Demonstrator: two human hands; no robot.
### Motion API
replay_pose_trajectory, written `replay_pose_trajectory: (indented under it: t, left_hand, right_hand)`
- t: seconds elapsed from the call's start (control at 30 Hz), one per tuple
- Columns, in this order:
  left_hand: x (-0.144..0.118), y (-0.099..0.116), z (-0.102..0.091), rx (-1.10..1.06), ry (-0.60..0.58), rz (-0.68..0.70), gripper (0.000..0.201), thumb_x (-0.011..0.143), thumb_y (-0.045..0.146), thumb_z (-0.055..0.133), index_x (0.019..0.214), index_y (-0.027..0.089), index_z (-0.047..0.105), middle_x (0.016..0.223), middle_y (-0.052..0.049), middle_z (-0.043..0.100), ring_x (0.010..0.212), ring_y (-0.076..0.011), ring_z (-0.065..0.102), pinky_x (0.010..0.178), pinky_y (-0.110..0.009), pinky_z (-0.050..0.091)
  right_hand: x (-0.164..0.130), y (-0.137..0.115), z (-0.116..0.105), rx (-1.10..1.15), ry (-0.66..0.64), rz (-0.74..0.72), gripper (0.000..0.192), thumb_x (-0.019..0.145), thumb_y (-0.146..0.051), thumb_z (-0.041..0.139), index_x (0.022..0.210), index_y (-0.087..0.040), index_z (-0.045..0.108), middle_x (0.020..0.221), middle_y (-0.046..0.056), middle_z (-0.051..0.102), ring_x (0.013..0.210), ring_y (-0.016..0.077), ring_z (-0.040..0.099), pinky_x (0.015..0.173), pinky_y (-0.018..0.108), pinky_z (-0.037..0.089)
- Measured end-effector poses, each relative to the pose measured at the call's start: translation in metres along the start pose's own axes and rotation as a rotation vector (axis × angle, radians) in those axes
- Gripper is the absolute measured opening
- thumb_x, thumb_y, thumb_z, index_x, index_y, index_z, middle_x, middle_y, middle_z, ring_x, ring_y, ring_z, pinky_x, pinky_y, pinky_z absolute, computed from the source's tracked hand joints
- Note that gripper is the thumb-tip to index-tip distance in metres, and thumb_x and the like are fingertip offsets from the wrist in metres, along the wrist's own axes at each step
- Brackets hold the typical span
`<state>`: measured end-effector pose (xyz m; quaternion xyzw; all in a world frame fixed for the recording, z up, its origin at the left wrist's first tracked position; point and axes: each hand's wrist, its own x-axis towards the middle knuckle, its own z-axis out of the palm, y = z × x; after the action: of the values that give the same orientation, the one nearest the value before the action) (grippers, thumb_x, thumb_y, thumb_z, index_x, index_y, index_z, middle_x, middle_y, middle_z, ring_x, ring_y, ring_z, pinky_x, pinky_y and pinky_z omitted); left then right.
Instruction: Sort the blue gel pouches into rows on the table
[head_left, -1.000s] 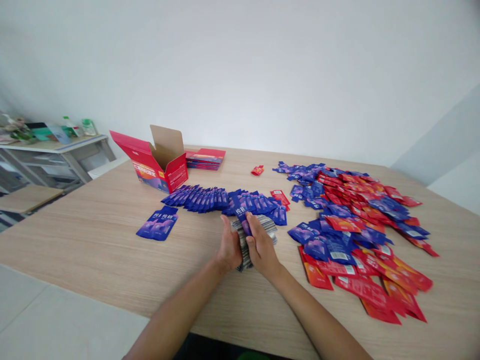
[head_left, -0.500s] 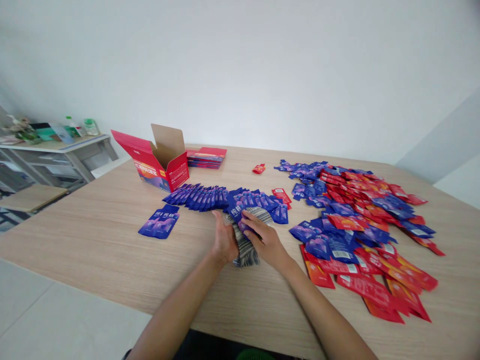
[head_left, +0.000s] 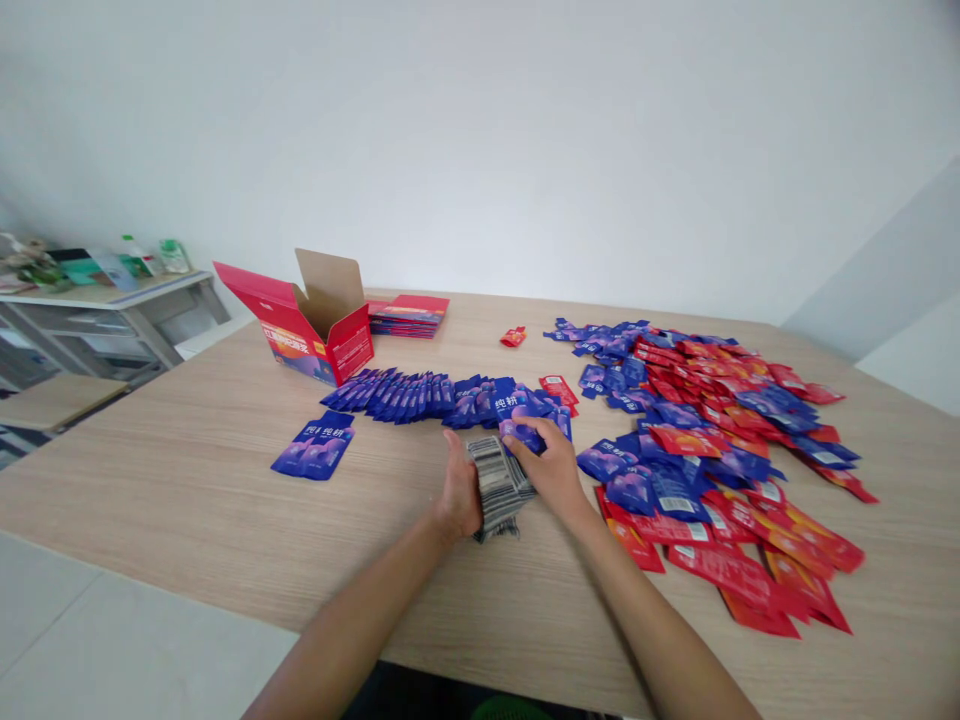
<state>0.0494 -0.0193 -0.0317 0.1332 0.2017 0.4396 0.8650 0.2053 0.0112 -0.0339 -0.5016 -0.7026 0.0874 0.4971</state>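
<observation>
My left hand [head_left: 459, 490] grips a thick stack of sachets [head_left: 496, 485] held on edge on the wooden table [head_left: 187, 480], silver edges showing. My right hand [head_left: 551, 462] pinches one blue sachet [head_left: 523, 432] at the far end of the stack, beside a long overlapping row of blue sachets [head_left: 427, 396] that runs left toward the box. Two blue sachets [head_left: 316, 447] lie flat to the left of my hands.
An open red carton [head_left: 315, 330] stands at the far left of the table with flat red cartons [head_left: 409, 314] behind it. A big heap of red and blue sachets [head_left: 712, 450] covers the right side. A lone red sachet [head_left: 514, 338] lies farther back. A shelf unit [head_left: 97, 310] stands off-table left.
My right hand has drawn a blue sachet off the stack and carried it forward and right to the end of the row. My left hand stays on the stack.
</observation>
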Motion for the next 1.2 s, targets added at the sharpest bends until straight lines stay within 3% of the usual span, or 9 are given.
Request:
replay_pose_trajectory:
  t: [0.17,0.37,0.5,0.63,0.7,0.83,0.97,1.2]
  left_hand:
    - [-0.003,0.005,-0.001,-0.047,-0.023,0.029,0.102,0.079,0.091,0.023,0.115,0.008,0.070,0.103,-0.021,0.076,0.104,-0.0368,0.071,0.094,-0.054,0.053]
    - [-0.007,0.012,0.006,-0.086,-0.027,0.043,0.104,0.078,0.092,0.020,0.118,0.009,0.069,0.108,-0.020,0.075,0.103,-0.0354,0.071,0.095,-0.052,0.052]
    - [-0.008,0.011,0.010,-0.051,-0.043,0.066,0.088,0.087,0.082,0.028,0.123,0.012,0.067,0.109,-0.018,0.075,0.103,-0.0343,0.071,0.098,-0.054,0.051]
    - [-0.005,0.010,0.008,-0.001,-0.020,0.098,0.050,0.097,0.051,0.047,0.120,0.011,0.068,0.106,-0.015,0.077,0.102,-0.0324,0.072,0.101,-0.053,0.050]
    - [-0.003,0.010,0.006,0.007,0.007,0.090,0.041,0.097,0.041,0.049,0.113,0.010,0.070,0.103,-0.016,0.077,0.102,-0.0321,0.072,0.101,-0.052,0.050]
    - [-0.001,0.016,0.003,-0.026,0.014,0.116,0.038,0.094,0.042,0.053,0.100,0.011,0.072,0.099,-0.014,0.078,0.098,-0.0313,0.073,0.098,-0.052,0.051]
    - [0.000,0.027,0.001,-0.037,0.020,0.175,0.037,0.092,0.042,0.057,0.100,0.010,0.072,0.102,-0.015,0.077,0.098,-0.0315,0.072,0.096,-0.051,0.052]
    - [0.000,0.023,-0.003,0.029,0.004,0.181,0.036,0.089,0.044,0.062,0.101,0.011,0.072,0.096,-0.013,0.077,0.100,-0.0309,0.072,0.094,-0.046,0.054]
  right_hand:
    - [-0.004,-0.003,0.003,-0.215,0.067,-0.162,0.034,0.093,-0.052,0.061,0.112,-0.027,0.073,0.104,0.010,0.070,0.107,0.0309,0.062,0.105,0.057,0.041]
    - [-0.001,-0.001,-0.006,-0.356,-0.009,-0.331,0.028,0.095,-0.043,0.060,0.108,-0.023,0.075,0.102,0.010,0.065,0.101,0.0288,0.060,0.102,0.053,0.042]
    - [0.002,-0.003,-0.014,-0.349,-0.086,-0.317,0.029,0.096,-0.042,0.058,0.110,-0.023,0.075,0.097,0.009,0.063,0.095,0.0277,0.059,0.089,0.046,0.046]
    - [0.004,-0.005,-0.021,-0.317,-0.164,-0.297,0.029,0.099,-0.039,0.053,0.112,-0.023,0.073,0.097,0.009,0.063,0.095,0.0269,0.060,0.083,0.042,0.048]
    - [0.003,-0.006,-0.022,-0.312,-0.197,-0.299,0.029,0.099,-0.036,0.052,0.116,-0.022,0.072,0.101,0.010,0.062,0.097,0.0272,0.059,0.085,0.041,0.050]
    - [0.001,-0.005,-0.022,-0.311,-0.254,-0.322,0.028,0.098,-0.030,0.054,0.119,-0.022,0.070,0.108,0.012,0.061,0.101,0.0276,0.059,0.086,0.041,0.053]
    - [-0.003,-0.009,-0.018,-0.298,-0.278,-0.324,0.025,0.096,-0.024,0.057,0.117,-0.022,0.070,0.107,0.012,0.060,0.100,0.0278,0.060,0.085,0.041,0.054]
    - [-0.009,-0.019,-0.006,-0.184,-0.123,-0.202,0.016,0.094,-0.020,0.056,0.105,-0.021,0.068,0.102,0.010,0.056,0.094,0.0255,0.059,0.083,0.040,0.055]
